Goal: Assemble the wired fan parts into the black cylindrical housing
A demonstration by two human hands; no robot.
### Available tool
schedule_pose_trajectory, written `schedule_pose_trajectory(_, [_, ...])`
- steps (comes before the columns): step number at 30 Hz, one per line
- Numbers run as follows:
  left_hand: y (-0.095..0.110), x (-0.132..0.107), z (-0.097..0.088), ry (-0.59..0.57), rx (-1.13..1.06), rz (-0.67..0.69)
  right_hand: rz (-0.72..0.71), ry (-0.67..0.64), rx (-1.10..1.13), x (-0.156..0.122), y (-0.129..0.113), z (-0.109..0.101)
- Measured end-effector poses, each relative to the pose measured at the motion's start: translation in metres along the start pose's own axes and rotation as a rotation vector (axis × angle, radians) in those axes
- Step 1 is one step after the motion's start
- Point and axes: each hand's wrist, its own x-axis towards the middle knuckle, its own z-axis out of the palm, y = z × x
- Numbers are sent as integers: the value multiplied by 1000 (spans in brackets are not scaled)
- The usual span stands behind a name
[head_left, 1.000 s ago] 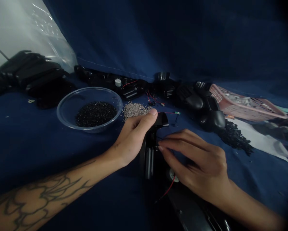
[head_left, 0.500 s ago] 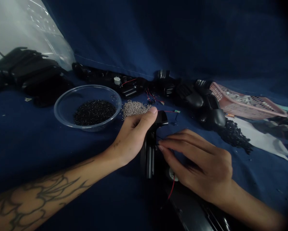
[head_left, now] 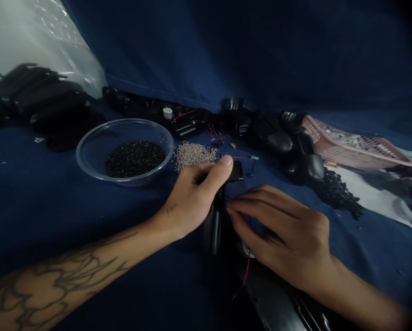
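Observation:
My left hand [head_left: 200, 195] is closed around the top of a black plastic housing [head_left: 214, 230], its thumb stretched along the upper end. Close beside it, my right hand [head_left: 285, 234] pinches at the housing's side, with a thin dark wire [head_left: 229, 198] at the fingertips. A red wire [head_left: 242, 158] runs out past the housing to a small green circuit board [head_left: 254, 157]. Under my right hand, a round metal motor [head_left: 246, 250] with another red wire [head_left: 247, 270] sits by a larger black part [head_left: 278, 299]. Shadow hides the housing's inner side.
A clear plastic bowl [head_left: 85, 162] holds small black screws, with a pile of silvery screws [head_left: 194, 155] beside it. Black plastic housings [head_left: 269, 133] line the back. At right are a pink basket [head_left: 350, 151], small black pieces [head_left: 340, 193] and white paper [head_left: 385, 195].
My left thumb and the housing's top have shifted slightly right. My right hand keeps its pinch in nearly the same place.

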Motion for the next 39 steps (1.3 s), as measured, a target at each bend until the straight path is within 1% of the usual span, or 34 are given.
schedule_pose_trajectory(3, [0, -1, 0, -1, 12, -5, 16, -30, 86, 1, 3, 0])
schedule_pose_trajectory(6, [0, -1, -1, -14, 10, -19, 83, -95, 234, 1, 6, -1])
schedule_pose_trajectory(8, [0, -2, -2, -28, 5, -33, 128, -124, 278, 1, 7, -1])
schedule_pose_trajectory(13, [1, -2, -3, -42, 3, -66, 146, -136, 271, 2, 8, -1])
schedule_pose_trajectory(18, [0, -1, -2, -60, -23, -55, 176, -175, 307, 2, 9, 0])
schedule_pose_trajectory(25, [2, -1, 0, -68, 24, -22, 183, -107, 294, 0, 6, 1])
schedule_pose_trajectory(31, [3, -4, 1, -62, 26, 16, 335, -109, 319, 2, 2, 2])
schedule_pose_trajectory(35, [3, -2, -1, -60, 48, 24, 463, -160, 387, 3, 3, 2])
schedule_pose_trajectory(37, [2, -1, -1, -72, 57, 15, 494, -170, 410, 4, 4, 1])
schedule_pose_trajectory(39, [1, 0, -1, -62, 46, -2, 488, -175, 407, 4, 6, 0])
